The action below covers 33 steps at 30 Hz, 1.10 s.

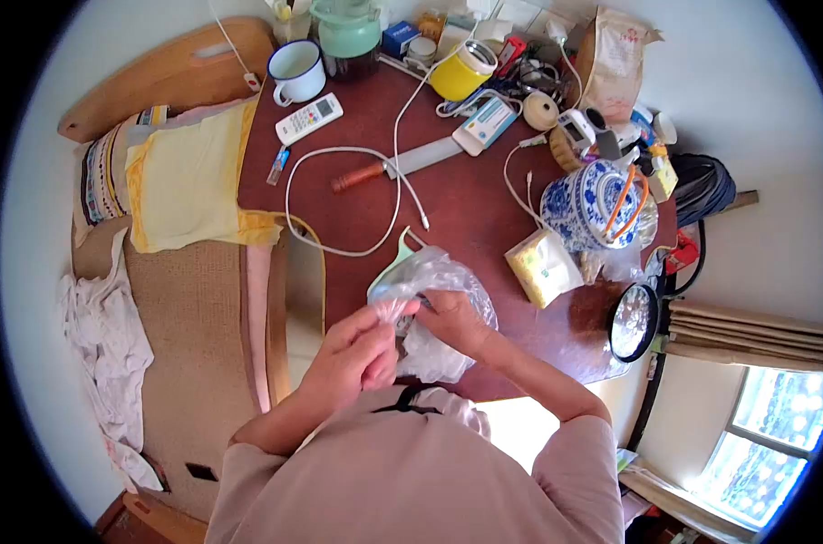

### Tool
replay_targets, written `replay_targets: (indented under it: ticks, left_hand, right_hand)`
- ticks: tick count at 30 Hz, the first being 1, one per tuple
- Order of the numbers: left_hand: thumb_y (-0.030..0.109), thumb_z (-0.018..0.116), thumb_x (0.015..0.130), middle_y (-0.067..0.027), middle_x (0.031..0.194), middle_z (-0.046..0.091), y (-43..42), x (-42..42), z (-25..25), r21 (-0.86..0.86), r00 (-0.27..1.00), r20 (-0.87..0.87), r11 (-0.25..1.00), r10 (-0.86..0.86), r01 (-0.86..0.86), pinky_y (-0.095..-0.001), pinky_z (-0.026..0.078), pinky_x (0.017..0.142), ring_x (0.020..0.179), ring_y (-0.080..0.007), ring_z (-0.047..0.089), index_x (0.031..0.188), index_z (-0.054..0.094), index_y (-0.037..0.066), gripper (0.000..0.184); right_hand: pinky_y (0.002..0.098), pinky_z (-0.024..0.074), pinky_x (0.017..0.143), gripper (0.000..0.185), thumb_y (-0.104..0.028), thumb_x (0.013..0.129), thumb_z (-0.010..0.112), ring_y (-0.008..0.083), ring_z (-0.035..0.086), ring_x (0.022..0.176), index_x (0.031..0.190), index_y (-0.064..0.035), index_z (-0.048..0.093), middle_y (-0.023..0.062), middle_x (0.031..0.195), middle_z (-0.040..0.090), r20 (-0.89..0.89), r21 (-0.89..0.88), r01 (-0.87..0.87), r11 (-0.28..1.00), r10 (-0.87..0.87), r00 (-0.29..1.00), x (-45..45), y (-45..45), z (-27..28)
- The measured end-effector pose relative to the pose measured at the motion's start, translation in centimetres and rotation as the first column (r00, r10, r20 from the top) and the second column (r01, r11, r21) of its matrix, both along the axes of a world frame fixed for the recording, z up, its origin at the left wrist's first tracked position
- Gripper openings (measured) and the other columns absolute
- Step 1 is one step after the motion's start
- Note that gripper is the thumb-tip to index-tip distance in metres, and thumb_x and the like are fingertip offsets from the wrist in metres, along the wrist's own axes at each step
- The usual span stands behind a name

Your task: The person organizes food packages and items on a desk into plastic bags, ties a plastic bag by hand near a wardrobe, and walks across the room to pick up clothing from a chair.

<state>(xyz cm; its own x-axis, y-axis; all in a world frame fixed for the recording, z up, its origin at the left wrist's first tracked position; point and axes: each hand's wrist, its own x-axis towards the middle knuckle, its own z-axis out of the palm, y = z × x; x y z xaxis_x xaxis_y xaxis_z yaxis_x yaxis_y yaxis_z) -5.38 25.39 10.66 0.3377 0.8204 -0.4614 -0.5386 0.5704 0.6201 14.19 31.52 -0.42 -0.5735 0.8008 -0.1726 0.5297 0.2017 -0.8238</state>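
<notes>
At the front edge of the table, my left hand [350,355] pinches the gathered end of a clear plastic bag [448,272]. My right hand [455,322] lies against the bag's near side with its fingertips hidden in or behind the plastic, so its grip does not show. Something pale green [392,263] with a thin loop sticks out beside the bag on the left; its kind is unclear. Beyond the bag lie a white charging cable [290,207] and a knife [421,159] with a wooden handle.
A remote control [309,119], an enamel mug [296,72] and a yellow jar [463,72] stand farther back. To the right are a blue-and-white teapot [588,207], a tissue pack [543,267] and a round mirror [633,323]. A bed [189,326] adjoins the table at left.
</notes>
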Motion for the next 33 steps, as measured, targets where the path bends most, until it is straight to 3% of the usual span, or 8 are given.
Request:
replay_targets:
  ticks: [2,5,8,11,17,23,27,33]
  left_hand:
    - [0.014,0.038,0.102,0.0034,0.057,0.034,0.2,-0.6,0.3,0.000,1.000,0.003,1.000,-0.006,0.006,-0.0223,0.029,0.046,0.047,-0.0058,0.032,0.137,0.044,0.001,0.037]
    - [0.012,0.038,0.102,0.0031,0.057,0.035,0.4,-2.3,-1.1,-0.024,0.999,0.031,0.999,0.031,-0.031,-0.0230,0.029,0.045,0.046,-0.0058,0.032,0.136,0.045,0.001,0.036]
    - [0.012,0.039,0.102,0.0027,0.058,0.037,1.2,-3.0,-2.4,-0.026,0.998,-0.062,1.000,-0.004,0.003,-0.0230,0.029,0.045,0.047,-0.0058,0.033,0.134,0.047,0.000,0.035]
    - [0.012,0.040,0.102,0.0033,0.059,0.037,1.9,-3.2,-3.4,0.013,0.996,-0.058,0.997,-0.071,0.071,-0.0220,0.030,0.046,0.048,-0.0054,0.034,0.134,0.049,0.000,0.035]
    - [0.007,0.047,0.098,0.0008,0.058,0.042,3.4,-3.8,-3.0,0.041,0.979,-0.106,0.983,-0.173,0.178,-0.0251,0.033,0.048,0.048,-0.0082,0.038,0.132,0.047,-0.004,0.036]
    - [0.005,0.049,0.097,0.0058,0.064,0.041,2.9,-4.8,-4.5,0.046,0.996,-0.056,0.997,-0.064,0.066,-0.0196,0.027,0.048,0.052,-0.0023,0.034,0.135,0.048,0.001,0.039]
    - [0.004,0.049,0.097,0.0061,0.065,0.042,3.0,-4.3,-4.0,0.100,0.995,-0.067,0.991,-0.078,0.085,-0.0195,0.027,0.048,0.053,-0.0023,0.034,0.136,0.048,0.001,0.039]
    - [0.006,0.051,0.095,0.0059,0.066,0.043,2.7,-3.2,-2.5,0.023,0.965,-0.224,0.989,-0.138,0.147,-0.0194,0.029,0.050,0.055,-0.0028,0.036,0.136,0.048,0.000,0.041]
  right_hand:
    - [0.0488,0.0490,0.082,0.024,-0.017,0.090,0.059,0.0408,0.062,0.096,0.109,-0.0031,0.063,0.0185,0.104,0.066,0.265,-0.165,-0.123,0.979,0.164,0.950,0.2,1.7,2.4]
    - [0.0432,0.0522,0.080,0.023,-0.015,0.090,0.059,0.0364,0.065,0.090,0.109,-0.0033,0.064,0.0166,0.105,0.067,-0.042,0.015,-0.343,0.939,0.344,0.938,1.0,4.3,8.8]
    - [0.0317,0.0539,0.068,0.025,-0.011,0.091,0.060,0.0211,0.068,0.072,0.114,-0.0041,0.064,0.0116,0.095,0.070,-0.075,-0.391,-0.236,0.890,0.224,0.972,2.5,11.2,12.0]
    - [0.0323,0.0525,0.066,0.024,-0.003,0.085,0.060,0.0232,0.067,0.073,0.109,-0.0017,0.064,0.0136,0.093,0.068,0.029,0.420,-0.075,0.904,0.069,0.997,3.5,19.8,6.0]
    - [0.0617,0.0269,0.102,0.067,-0.015,0.079,0.065,0.0369,0.040,0.126,0.140,-0.0293,0.042,0.0137,0.138,0.043,0.797,0.596,-0.613,0.519,-0.290,0.530,5.3,31.2,-4.2]
    - [0.0560,0.0249,0.109,0.078,-0.019,0.067,0.074,0.0319,0.038,0.133,0.137,-0.0166,0.041,0.0138,0.138,0.044,0.810,0.484,-0.501,0.717,-0.151,0.566,4.1,33.8,-1.9]
    - [0.0470,0.0327,0.105,0.076,-0.019,0.061,0.076,0.0333,0.046,0.125,0.129,-0.0073,0.043,0.0155,0.128,0.051,0.410,0.575,-0.217,0.789,-0.048,0.911,4.9,31.0,2.4]
    - [0.0405,0.0462,0.095,0.081,-0.025,0.066,0.080,0.0375,0.055,0.110,0.133,-0.0031,0.040,0.0197,0.119,0.054,0.177,0.470,-0.126,0.873,0.047,0.983,4.0,21.5,10.2]
